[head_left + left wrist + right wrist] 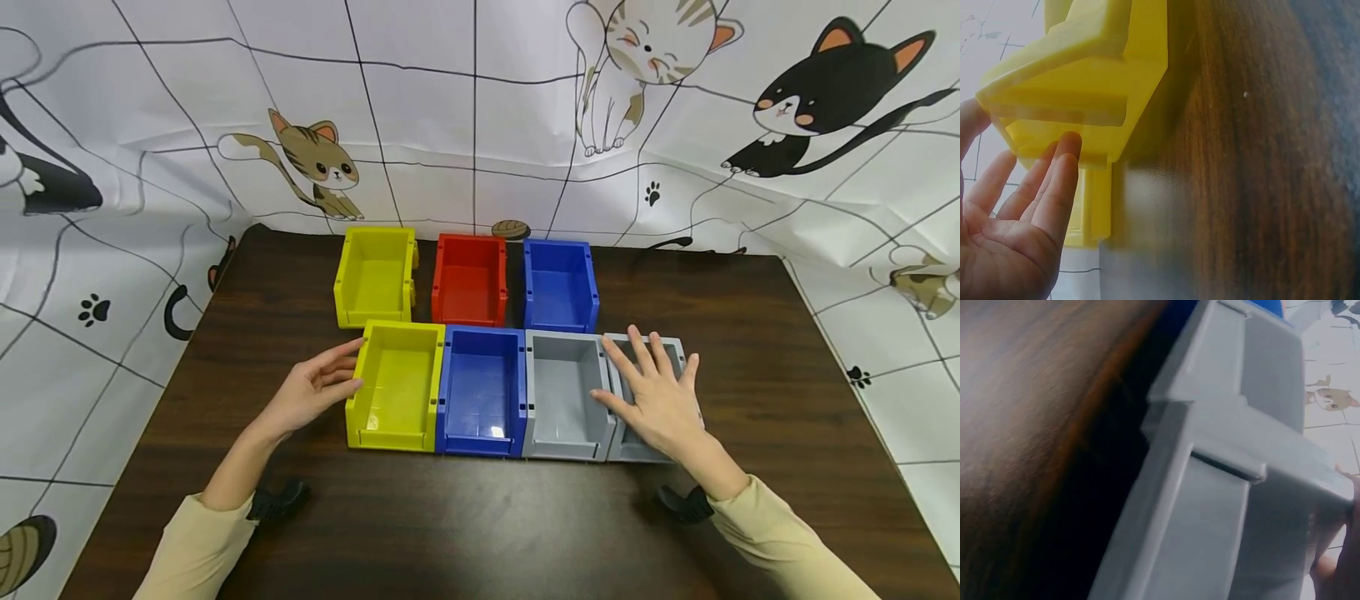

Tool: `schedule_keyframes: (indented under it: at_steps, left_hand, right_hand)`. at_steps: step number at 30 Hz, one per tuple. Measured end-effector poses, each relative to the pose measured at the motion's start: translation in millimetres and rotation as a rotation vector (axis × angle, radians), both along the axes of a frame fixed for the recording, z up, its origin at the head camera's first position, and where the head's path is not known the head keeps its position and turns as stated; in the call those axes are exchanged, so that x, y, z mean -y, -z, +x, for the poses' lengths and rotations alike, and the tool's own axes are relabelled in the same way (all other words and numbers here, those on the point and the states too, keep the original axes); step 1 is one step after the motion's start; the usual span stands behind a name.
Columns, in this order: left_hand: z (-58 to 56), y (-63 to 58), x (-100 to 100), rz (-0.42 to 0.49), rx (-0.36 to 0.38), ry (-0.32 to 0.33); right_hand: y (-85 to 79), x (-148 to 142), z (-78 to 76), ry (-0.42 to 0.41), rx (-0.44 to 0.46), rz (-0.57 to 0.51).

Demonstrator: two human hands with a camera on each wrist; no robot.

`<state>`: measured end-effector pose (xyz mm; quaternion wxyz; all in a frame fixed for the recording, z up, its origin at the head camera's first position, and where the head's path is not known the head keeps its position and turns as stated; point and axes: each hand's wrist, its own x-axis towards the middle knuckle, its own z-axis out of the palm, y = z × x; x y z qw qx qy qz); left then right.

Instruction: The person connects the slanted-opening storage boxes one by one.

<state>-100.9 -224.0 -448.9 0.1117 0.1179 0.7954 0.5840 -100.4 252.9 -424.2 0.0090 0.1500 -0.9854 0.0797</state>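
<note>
Side by side in the front row stand a yellow bin (397,383), a blue bin (482,392), a grey bin (566,387) and a second grey bin (637,446) at the right end. My left hand (311,387) is at the yellow bin's left side, its fingers loosely extended and the fingertips right at the wall. In the left wrist view those fingers (1054,194) lie along the yellow side wall. Over the rightmost grey bin, my right hand (660,404) spreads its fingers flat, the thumb reaching the wall between both grey bins.
Behind the front row stand another yellow bin (375,275), a red bin (470,279) and another blue bin (559,283). All the bins sit on a dark wooden table (480,525). A white cat-print cloth (420,100) hangs behind the table.
</note>
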Motion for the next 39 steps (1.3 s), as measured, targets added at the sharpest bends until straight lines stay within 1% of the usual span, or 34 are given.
schedule_keyframes:
  at_steps: [6,12,17,20,23,27,31,35,39]
  left_hand:
    - [0.1,0.5,0.3,0.004,-0.014,-0.001]
    - [-0.4,0.5,-0.7,-0.008,-0.004,-0.002]
    - [0.4,-0.2,-0.1,-0.029,0.003,-0.004]
    - [0.2,-0.4,-0.3,-0.029,-0.005,-0.001]
    - [-0.2,-1.0,-1.5,-0.023,-0.025,-0.001]
    - [0.3,-2.5,-5.3,-0.039,-0.053,-0.018]
    - [1.0,-6.3,-9.1,-0.097,-0.075,-0.04]
    - [1.4,-11.4,-11.8,-0.138,-0.063,-0.047]
    - [1.2,-15.5,-13.6,-0.145,-0.052,-0.04]
  right_hand:
    - [4.5,0.5,0.7,0.0,-0.002,-0.02]
    - [6.1,0.2,1.4,0.0,0.01,-0.025]
    - [0.4,1.9,1.4,-0.007,0.058,0.026]
    - [-6.9,1.9,-1.4,-0.028,0.062,0.062]
    - [-16.8,1.8,-7.4,-0.036,0.038,0.032]
    - [-29.3,-0.2,-22.2,-0.037,-0.036,-0.091]
    - [-35.9,-4.9,-47.6,-0.064,-0.11,-0.179]
    - [-39.9,-7.3,-75.9,-0.065,-0.109,-0.247]
    - [-44.9,-5.3,-100.2,-0.048,-0.054,-0.336]
